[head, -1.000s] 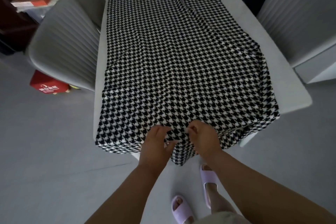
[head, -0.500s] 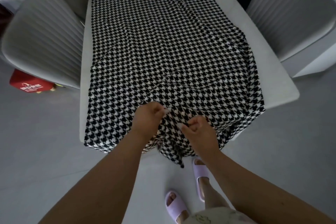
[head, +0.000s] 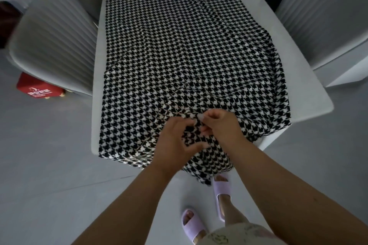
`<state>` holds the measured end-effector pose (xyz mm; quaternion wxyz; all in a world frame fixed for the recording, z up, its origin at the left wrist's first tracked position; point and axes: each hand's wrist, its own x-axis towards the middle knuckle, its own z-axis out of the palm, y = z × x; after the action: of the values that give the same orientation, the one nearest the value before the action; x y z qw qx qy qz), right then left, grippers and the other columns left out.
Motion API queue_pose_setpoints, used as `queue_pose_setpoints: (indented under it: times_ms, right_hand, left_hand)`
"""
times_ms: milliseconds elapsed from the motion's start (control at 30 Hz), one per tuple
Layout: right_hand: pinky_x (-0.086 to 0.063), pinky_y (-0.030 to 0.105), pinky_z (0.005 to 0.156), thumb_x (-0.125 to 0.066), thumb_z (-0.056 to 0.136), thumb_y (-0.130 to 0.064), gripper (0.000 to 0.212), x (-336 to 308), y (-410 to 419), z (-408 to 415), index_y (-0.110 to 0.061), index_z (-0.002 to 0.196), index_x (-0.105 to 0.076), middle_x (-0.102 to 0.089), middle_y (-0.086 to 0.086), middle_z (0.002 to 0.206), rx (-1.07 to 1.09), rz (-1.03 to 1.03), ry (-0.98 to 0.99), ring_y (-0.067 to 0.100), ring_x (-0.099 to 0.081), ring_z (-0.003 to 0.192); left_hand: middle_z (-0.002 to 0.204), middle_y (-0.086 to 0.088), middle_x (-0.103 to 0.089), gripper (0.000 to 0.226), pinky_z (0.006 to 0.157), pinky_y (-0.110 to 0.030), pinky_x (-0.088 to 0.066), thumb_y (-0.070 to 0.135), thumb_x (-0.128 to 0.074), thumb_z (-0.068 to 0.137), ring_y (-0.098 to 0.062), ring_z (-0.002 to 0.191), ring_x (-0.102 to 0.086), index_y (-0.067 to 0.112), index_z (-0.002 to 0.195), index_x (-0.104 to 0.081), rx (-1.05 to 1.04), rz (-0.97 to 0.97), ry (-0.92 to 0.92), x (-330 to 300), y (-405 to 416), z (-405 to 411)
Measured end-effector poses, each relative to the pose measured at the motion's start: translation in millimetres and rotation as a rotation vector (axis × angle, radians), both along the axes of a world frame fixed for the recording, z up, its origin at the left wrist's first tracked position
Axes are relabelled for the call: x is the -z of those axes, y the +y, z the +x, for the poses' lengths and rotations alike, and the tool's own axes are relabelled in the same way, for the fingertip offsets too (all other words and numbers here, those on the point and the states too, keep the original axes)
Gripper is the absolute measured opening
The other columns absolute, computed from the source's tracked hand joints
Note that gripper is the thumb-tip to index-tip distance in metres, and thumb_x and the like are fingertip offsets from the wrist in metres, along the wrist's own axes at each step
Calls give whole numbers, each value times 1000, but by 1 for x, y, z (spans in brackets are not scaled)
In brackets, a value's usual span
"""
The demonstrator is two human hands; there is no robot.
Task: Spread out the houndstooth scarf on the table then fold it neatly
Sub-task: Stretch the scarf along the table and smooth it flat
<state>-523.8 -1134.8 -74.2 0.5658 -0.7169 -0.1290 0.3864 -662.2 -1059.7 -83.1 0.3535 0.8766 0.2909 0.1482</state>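
The black-and-white houndstooth scarf (head: 179, 49) lies lengthwise along the white table (head: 302, 77), covering most of the top. Its near end droops over the table's front edge and is bunched into folds in the middle. My left hand (head: 175, 141) has its fingers curled into that bunched cloth at the near edge. My right hand (head: 221, 125) pinches a raised fold of the scarf right beside it, fingertips almost touching the left hand's.
Grey ribbed chairs stand on both sides: one at the left (head: 53, 42), one at the right (head: 322, 12). A red box (head: 37, 89) sits on the floor under the left chair. My feet in lilac slippers (head: 221, 195) stand just before the table.
Both hands have moved from the hanging hem up onto the table edge, gathering the scarf's near middle into a raised bunch. The view has shifted closer.
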Motion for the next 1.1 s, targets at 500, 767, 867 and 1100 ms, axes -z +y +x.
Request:
queue_pose_setpoints:
  times_ms: [500,767,867,1100]
  right_hand:
    - [-49,37,65,-55,76,-68,53,45,-52,-56,-16,81,-50,-58,3,71,171,-211,-15,21,-56,64]
    - [-30,14,42,-73,81,-24,24,23,-48,-57,-14,65,-56,-46,-9,51,-8,-32,-122,0,-33,41]
    - [-36,21,48,-70,83,-29,23,-1,-37,-30,-11,70,-62,-51,-4,56,76,11,-104,9,-39,49]
    - [-50,40,77,-56,91,-44,39,-32,-1,-10,-8,82,-67,-69,12,88,-26,-83,-132,26,-63,81]
  left_hand:
    - [62,5,-57,16,54,-23,-42,23,-70,87,-9,54,-50,17,74,-63,-189,-328,42,-12,38,37]
    - [78,-2,-65,12,64,-30,-50,28,-64,91,-14,66,-58,21,82,-63,-245,-372,-32,-22,29,28]
    - [84,3,-63,9,65,-18,-49,35,-65,88,-5,72,-56,27,90,-62,-241,-444,-118,-33,8,12]
    - [76,1,-68,22,61,-35,-50,32,-73,83,-12,62,-59,13,93,-66,-100,-503,-1,-27,-17,9]
